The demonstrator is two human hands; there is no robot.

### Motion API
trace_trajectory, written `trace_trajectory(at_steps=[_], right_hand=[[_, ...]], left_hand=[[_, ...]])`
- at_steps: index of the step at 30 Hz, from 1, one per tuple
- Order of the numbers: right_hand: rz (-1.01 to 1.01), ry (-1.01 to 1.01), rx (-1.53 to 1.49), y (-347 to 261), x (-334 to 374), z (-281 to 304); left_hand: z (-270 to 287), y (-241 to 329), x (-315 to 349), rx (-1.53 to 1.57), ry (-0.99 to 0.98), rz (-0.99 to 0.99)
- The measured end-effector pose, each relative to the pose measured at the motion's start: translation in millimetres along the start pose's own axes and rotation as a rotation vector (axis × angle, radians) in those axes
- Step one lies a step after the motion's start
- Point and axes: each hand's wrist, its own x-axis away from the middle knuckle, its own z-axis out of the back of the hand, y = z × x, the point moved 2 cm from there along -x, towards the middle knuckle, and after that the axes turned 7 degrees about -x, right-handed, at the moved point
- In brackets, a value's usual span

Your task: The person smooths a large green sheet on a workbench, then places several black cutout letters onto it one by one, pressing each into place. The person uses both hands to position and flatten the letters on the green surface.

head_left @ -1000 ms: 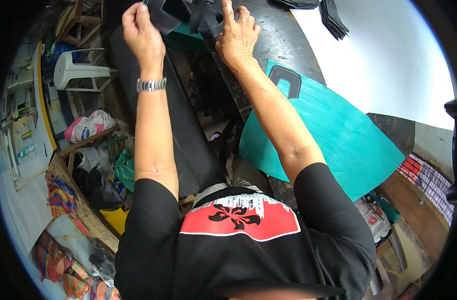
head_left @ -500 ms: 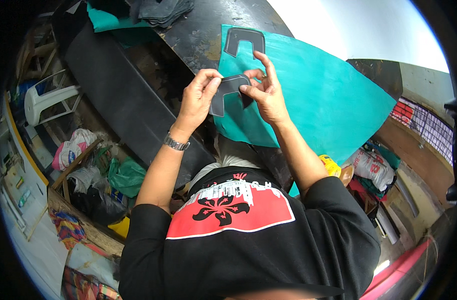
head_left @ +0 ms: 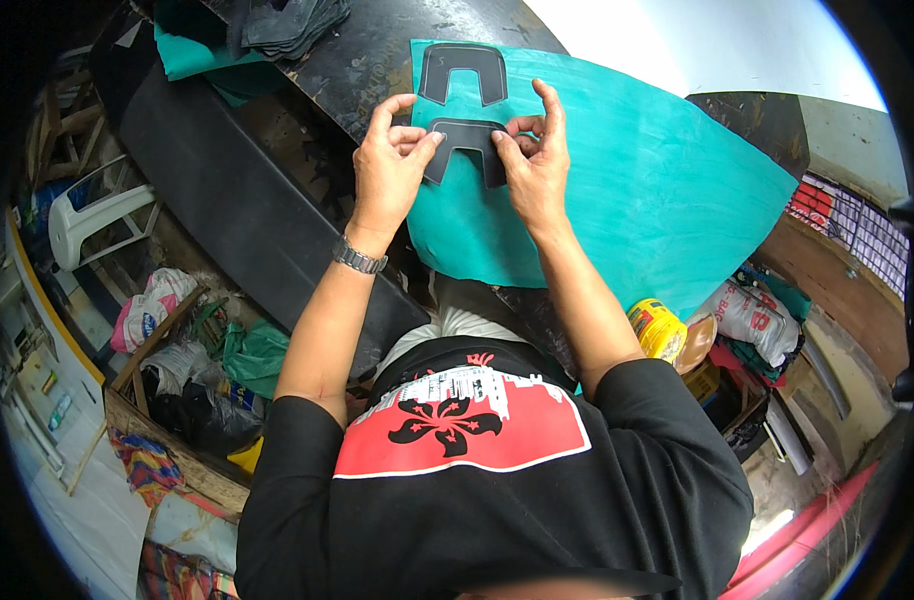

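Observation:
Between my two hands is a black U-shaped cut piece [head_left: 464,132] with a pale line along its edge, its opening toward me. My left hand [head_left: 392,165] pinches its upper left corner between thumb and fingers, the index finger raised. At its right corner my right hand [head_left: 535,165] grips it the same way, index finger pointing up. Just beyond lies a second black U-shaped piece [head_left: 464,60], flat on a large green sheet [head_left: 617,180]. The held piece is over the sheet's left part; whether it touches the sheet I cannot tell.
The green sheet covers part of a dark worktable [head_left: 377,70]. Dark flat pieces [head_left: 292,30] are stacked at the far left. A long black padded surface [head_left: 232,190] runs along the left, beyond it a white plastic stool [head_left: 97,220]. A yellow tub [head_left: 657,328] stands near my right elbow.
Both hands have moved the held piece slightly away from me, levelling it below the other piece. My left index finger has lifted off it.

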Motion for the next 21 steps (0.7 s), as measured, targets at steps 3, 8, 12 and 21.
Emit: trace_trajectory(at_steps=[3,8,12,21], right_hand=[[0.005,0.009,-0.001,0,-4,-2],[0.037,0.016,0.045,2,-10,-6],[0.070,0.027,0.101,6,-17,-8],[0.092,0.027,0.245,12,-20,-12]], left_hand=[[1,1,-4,-0.057,0.023,-0.006],[1,1,-7,-0.016,0.049,0.005],[-1,0,-8,-0.020,0.060,0.013],[-2,6,-8,-0.101,0.070,0.000]])
